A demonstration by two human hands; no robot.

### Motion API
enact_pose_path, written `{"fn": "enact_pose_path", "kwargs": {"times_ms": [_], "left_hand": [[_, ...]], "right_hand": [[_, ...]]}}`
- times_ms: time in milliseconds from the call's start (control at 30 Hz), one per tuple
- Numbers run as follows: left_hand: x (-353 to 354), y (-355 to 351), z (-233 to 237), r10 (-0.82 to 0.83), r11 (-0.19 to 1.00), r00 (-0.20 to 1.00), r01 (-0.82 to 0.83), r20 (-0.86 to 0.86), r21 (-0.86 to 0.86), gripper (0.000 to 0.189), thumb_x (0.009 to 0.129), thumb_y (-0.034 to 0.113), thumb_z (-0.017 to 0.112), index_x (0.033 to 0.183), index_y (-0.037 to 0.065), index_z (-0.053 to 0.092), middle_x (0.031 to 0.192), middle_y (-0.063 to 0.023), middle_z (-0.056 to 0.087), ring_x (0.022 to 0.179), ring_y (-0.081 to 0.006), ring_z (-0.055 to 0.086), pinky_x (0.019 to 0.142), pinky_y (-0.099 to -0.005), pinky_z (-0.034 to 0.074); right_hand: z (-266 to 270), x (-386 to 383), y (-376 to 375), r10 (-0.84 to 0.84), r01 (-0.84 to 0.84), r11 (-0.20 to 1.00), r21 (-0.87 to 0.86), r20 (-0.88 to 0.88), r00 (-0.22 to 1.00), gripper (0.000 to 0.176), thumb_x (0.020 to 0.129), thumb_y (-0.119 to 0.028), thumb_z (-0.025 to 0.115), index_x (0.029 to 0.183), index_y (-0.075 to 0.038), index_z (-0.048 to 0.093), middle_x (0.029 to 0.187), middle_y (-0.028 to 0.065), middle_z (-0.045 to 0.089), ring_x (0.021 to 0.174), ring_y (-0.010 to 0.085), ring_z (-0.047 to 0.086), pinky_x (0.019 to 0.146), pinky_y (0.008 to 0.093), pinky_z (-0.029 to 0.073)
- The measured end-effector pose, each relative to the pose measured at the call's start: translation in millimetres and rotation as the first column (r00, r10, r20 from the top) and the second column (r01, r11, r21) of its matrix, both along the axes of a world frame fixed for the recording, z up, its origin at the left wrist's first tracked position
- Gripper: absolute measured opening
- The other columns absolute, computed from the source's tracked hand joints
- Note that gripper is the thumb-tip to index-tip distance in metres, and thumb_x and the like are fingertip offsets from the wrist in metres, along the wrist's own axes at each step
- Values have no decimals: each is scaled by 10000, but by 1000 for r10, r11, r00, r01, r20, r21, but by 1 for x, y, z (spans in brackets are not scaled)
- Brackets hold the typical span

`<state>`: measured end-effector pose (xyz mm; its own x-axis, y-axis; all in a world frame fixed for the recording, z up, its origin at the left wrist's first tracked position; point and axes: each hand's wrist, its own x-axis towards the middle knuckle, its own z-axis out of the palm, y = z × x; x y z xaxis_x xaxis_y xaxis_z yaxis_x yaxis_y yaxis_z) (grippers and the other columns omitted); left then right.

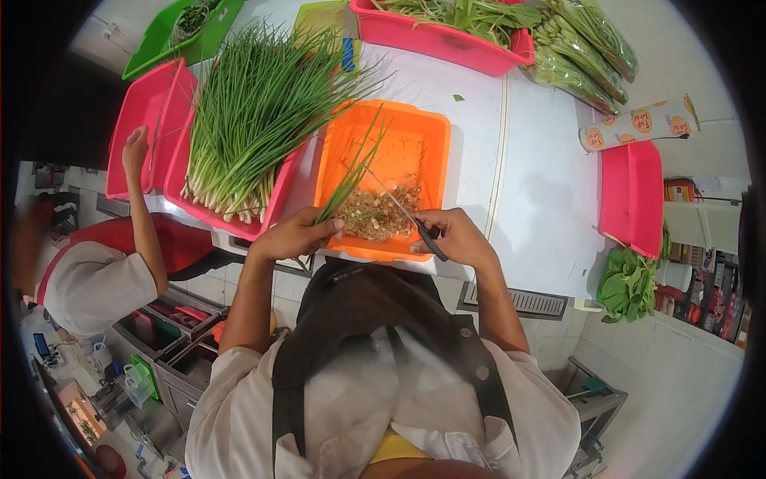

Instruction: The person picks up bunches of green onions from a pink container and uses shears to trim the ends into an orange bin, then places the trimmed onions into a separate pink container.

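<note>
Green onion stalks (pixel 351 180) are held in my left hand (pixel 299 234), which is closed round them at the near left corner of an orange tray (pixel 325 172). Their green tops slant up over the tray. My right hand (pixel 455 237) grips black-handled scissors (pixel 429 238) at the tray's near right corner, the blades pointing up and left over it. Brownish root trimmings (pixel 379 214) and small green bits lie in the tray. To the left, a large bunch of green onions (pixel 251 120) fills a pink tray (pixel 275 209), white ends towards me.
Another person's arm (pixel 142 215) reaches to a pink bin (pixel 120 172) at the left. Behind stand a green bin (pixel 148 49) and a pink bin of leafy greens (pixel 439 44). Bagged vegetables (pixel 578 60), a printed roll (pixel 638 124) and a pink bin (pixel 634 195) are at the right.
</note>
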<state>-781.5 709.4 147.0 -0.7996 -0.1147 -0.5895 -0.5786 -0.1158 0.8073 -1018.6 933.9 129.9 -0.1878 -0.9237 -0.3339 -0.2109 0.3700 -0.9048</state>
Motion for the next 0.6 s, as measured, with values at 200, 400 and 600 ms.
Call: {"fn": "enact_pose_path", "kwargs": {"times_ms": [200,400,600], "left_hand": [[0,1,2,-2,1000,1000,2,11,6,374,996,405,580,900,49,647,597,48,439,492,-50,391,456,-243,312],[2,2,-3,5,1000,1000,-5,18,-1,372,996,402,581,899,52,659,605,49,442,497,-47,384,457,-239,309],[0,1,1,0,1000,1000,0,23,-12,364,997,398,581,895,57,658,605,52,437,500,-46,381,460,-235,309]], "right_hand": [[-6,3,1,-23,21,1000,13,154,988,289,780,-161,844,889,26,654,620,-22,556,594,39,424,531,244,379],[-13,5,2,-25,24,1000,8,206,978,325,773,-124,847,1018,18,687,639,-42,560,599,29,454,530,219,377],[-20,3,5,-75,87,996,-27,293,953,385,779,-85,832,1121,16,684,686,-27,622,589,28,545,515,195,433]]}}
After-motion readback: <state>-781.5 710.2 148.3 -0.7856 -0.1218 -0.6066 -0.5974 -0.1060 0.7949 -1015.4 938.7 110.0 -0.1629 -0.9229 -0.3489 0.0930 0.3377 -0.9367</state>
